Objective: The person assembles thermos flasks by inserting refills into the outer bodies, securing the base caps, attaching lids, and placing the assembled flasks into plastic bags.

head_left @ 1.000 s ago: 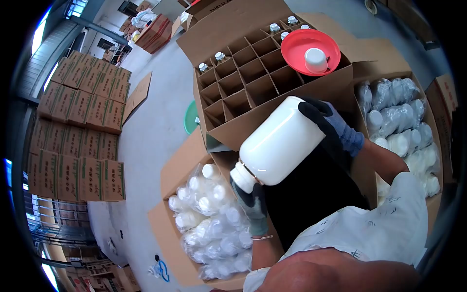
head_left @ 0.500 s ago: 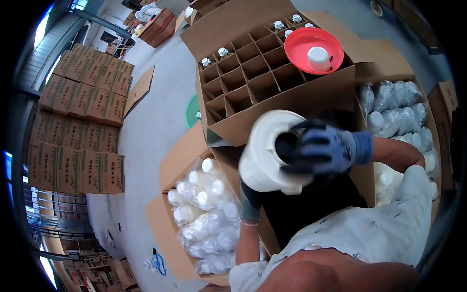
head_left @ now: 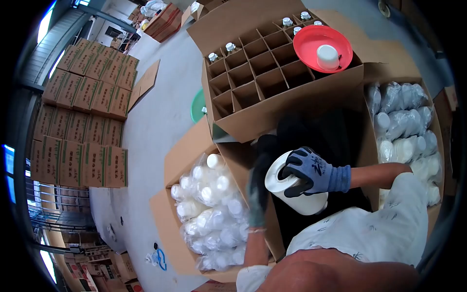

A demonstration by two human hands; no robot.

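A white plastic jug [head_left: 304,199] is tilted over my dark-clothed lap, its round mouth facing up and left. My right hand [head_left: 309,170], in a blue-grey and black glove, is closed on the jug near its mouth. Just left of the jug is my left hand [head_left: 258,180], in a dark glove and blurred by motion. It appears apart from the jug, and its fingers cannot be made out. An open carton [head_left: 170,204] to the left holds white-capped bottles [head_left: 206,194] in clear plastic bags.
Ahead stands a divided carton [head_left: 292,107] with several capped bottles in its cells. A red basin [head_left: 311,39] holding a white cup [head_left: 328,57] rests on it. Bagged white bottles [head_left: 404,121] fill a carton at right. A green basin [head_left: 198,107] and stacked cartons [head_left: 82,117] are further left.
The jug has moved down and right, tipping so its mouth faces up-left. My left hand has come off its side and shifted slightly right. The right hand still grips it.
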